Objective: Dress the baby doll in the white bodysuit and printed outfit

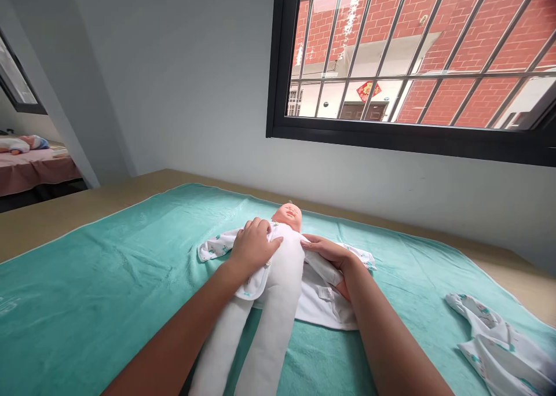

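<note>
A baby doll (285, 268) lies on its back, head away from me, its white cloth legs stretching toward me. Under and around it is a white baby shirt (324, 309) with printed sleeves, one panel folded over the doll's side at the left. My left hand (254, 246) is closed over the shirt's edge at the doll's chest, thumb on the body. On the other side, my right hand (328, 251) grips the doll's upper arm near the shoulder; its fingertips are partly hidden. That arm lies bare of the sleeve, on the spread shirt.
A turquoise blanket (130, 268) covers most of the tan surface (39, 228). More printed baby clothing (499, 344) lies crumpled at the right. Behind stand a grey wall (195, 83) and a barred window (403, 54). A pink-covered bed (35, 167) shows at far left.
</note>
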A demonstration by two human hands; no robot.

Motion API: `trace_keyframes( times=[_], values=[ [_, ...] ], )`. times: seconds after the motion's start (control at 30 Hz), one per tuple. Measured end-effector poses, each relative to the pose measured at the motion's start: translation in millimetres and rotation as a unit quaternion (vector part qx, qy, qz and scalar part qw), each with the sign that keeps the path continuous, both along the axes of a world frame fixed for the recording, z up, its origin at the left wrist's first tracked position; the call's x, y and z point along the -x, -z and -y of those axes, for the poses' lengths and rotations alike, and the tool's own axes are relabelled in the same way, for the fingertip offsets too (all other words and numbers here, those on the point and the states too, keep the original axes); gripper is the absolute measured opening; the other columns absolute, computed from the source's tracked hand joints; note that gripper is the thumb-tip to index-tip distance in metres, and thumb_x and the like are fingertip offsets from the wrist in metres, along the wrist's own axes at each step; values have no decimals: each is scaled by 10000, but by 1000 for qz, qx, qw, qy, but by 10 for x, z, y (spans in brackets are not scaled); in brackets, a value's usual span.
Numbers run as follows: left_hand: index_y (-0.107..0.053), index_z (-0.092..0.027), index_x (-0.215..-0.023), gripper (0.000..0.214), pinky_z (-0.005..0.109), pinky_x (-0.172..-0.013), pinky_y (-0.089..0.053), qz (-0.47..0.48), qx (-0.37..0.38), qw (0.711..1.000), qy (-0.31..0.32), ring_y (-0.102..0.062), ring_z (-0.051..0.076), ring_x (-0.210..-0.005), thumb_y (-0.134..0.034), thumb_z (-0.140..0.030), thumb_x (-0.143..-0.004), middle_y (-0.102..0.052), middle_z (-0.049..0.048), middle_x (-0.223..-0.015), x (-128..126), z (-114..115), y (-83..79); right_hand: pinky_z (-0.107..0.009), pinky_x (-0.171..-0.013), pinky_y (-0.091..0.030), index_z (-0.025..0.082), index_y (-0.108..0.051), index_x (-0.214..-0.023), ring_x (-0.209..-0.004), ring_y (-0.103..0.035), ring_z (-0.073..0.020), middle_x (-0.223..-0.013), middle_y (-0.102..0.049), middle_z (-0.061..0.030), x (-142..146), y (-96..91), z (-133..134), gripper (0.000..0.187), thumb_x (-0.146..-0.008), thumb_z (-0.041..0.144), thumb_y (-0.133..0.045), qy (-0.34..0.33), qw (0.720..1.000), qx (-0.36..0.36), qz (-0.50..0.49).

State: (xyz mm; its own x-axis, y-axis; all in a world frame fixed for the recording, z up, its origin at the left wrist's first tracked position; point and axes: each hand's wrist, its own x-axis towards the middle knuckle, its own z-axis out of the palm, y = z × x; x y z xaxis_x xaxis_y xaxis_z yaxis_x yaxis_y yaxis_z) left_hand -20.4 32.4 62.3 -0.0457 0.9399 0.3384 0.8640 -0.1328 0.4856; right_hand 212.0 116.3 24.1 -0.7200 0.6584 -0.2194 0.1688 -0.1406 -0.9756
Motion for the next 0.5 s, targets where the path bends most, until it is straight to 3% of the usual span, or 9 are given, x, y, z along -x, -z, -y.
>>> trace_keyframes(
  times=[0.1,0.2,0.33,0.4,0.5],
  values=[
    [-575,-208,-814,114,351,-798,-446,52,14,999,-8,-592,237,-932,-497,-274,-864,-662,56,-941,25,-22,8,-386,-890,-527,252,-588,-1266,-1050,-658,-263,-1206,-680,-69,7,-7,16,443,-866,430,-655,2,1000,3,-1],
    [-581,-204,-807,180,285,-762,-464,148,5,989,26,-609,177,-838,-453,-289,-900,-667,16,-870,41,-35,-2,-417,-904,-520,241,-593,-1261,-1013,-667,-271,-1166,-694,-75,18,-30,43,474,-845,455,-670,7,1000,-5,-3],
    [-665,-182,-891,263,264,-817,-477,371,0,916,151,-623,181,-905,-542,-414,-880,-701,17,-912,27,-13,-64,-419,-885,-515,219,-592,-1266,-982,-669,-277,-1098,-713,-80,34,-81,57,524,-823,485,-682,18,999,-36,-22],
    [-696,-182,-921,285,276,-854,-471,399,-3,900,173,-623,195,-944,-568,-431,-868,-716,26,-963,30,2,-103,-414,-894,-508,233,-581,-1283,-1011,-659,-278,-1130,-705,-76,49,-109,47,526,-827,476,-681,25,998,-56,-34],
    [-703,-197,-923,261,286,-927,-449,371,-30,910,181,-613,199,-1012,-559,-411,-885,-713,24,-1040,60,13,-144,-416,-936,-495,265,-567,-1306,-1091,-629,-287,-1211,-675,-63,85,-126,18,539,-820,461,-694,30,996,-75,-29]
  ],
)
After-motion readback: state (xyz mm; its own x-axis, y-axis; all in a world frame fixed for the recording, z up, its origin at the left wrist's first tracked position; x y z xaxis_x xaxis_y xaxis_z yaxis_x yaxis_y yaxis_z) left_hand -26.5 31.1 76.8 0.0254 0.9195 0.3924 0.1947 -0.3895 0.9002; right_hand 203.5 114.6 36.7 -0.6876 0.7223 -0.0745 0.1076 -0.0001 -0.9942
